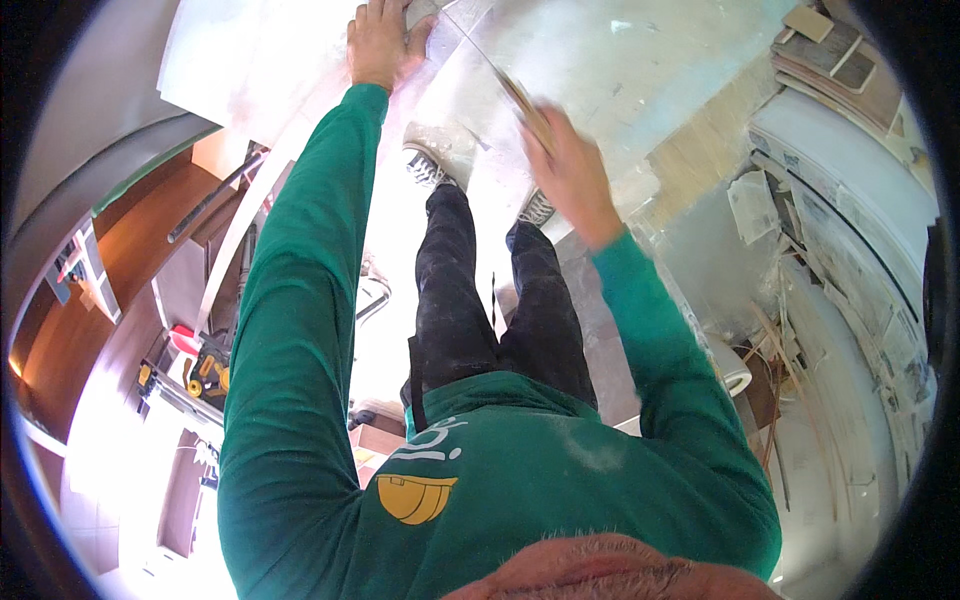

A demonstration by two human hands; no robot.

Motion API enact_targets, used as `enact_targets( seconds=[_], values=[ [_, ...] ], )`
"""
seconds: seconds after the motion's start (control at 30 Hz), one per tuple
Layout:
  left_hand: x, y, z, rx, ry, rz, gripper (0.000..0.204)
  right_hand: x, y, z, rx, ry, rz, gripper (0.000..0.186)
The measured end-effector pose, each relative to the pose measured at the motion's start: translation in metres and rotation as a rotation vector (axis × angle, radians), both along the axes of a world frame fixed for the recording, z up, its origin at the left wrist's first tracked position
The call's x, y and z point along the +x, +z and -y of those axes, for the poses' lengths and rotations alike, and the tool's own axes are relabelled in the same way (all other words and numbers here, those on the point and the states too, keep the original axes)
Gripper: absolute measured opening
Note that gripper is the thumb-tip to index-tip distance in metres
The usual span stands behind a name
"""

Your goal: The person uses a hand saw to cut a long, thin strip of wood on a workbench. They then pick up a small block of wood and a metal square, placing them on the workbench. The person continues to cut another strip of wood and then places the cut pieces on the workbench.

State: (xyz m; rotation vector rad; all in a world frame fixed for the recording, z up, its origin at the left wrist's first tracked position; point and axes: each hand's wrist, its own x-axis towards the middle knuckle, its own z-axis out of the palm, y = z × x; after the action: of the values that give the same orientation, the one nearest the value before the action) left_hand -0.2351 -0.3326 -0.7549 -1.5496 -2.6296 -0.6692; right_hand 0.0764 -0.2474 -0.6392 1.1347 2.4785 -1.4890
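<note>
At the top, my left hand (pixel 385 52) rests on a large pale board (pixel 230 55) with its fingers apart, beside a thin line that runs diagonally away from it. My right hand (pixel 565 170), slightly blurred, is closed on a long, narrow, light wooden-looking tool (pixel 515 95) with a thin far end angled up toward my left hand. The exact kind of tool and the contact at its tip are too blurred to tell. My shoes and dark-trousered legs show below the board.
A yellow-and-black power tool (pixel 208 372) lies at the left among wooden panels (pixel 130 250) and metal pieces. Stacked boards (pixel 830 60) sit at the upper right above long pale, paper-covered sheets (pixel 850 280). Thin wooden offcuts (pixel 790 400) lean at the lower right.
</note>
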Motion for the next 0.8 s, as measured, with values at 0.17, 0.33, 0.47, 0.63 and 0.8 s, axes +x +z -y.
enact_targets(
  seconds=[0.17,0.33,0.47,0.63,0.8],
  values=[
    [-0.003,-0.005,0.004,0.004,0.003,-0.03,0.049,-0.073,-0.019,-0.009,0.097,-0.023,-0.174,0.034],
    [-0.001,-0.009,0.007,-0.005,0.04,0.0,0.049,0.116,0.021,0.028,-0.041,-0.077,0.048,0.045],
    [0.008,0.005,0.006,-0.016,0.051,-0.037,0.049,0.076,0.011,0.017,-0.01,-0.063,0.011,0.044],
    [-0.001,-0.005,0.008,-0.011,0.016,-0.052,0.048,-0.073,-0.005,-0.01,0.12,0.001,-0.123,0.035],
    [-0.005,-0.006,0.005,-0.02,0.02,-0.01,0.048,0.032,0.005,0.016,0.005,-0.039,-0.018,0.04]
  ],
)
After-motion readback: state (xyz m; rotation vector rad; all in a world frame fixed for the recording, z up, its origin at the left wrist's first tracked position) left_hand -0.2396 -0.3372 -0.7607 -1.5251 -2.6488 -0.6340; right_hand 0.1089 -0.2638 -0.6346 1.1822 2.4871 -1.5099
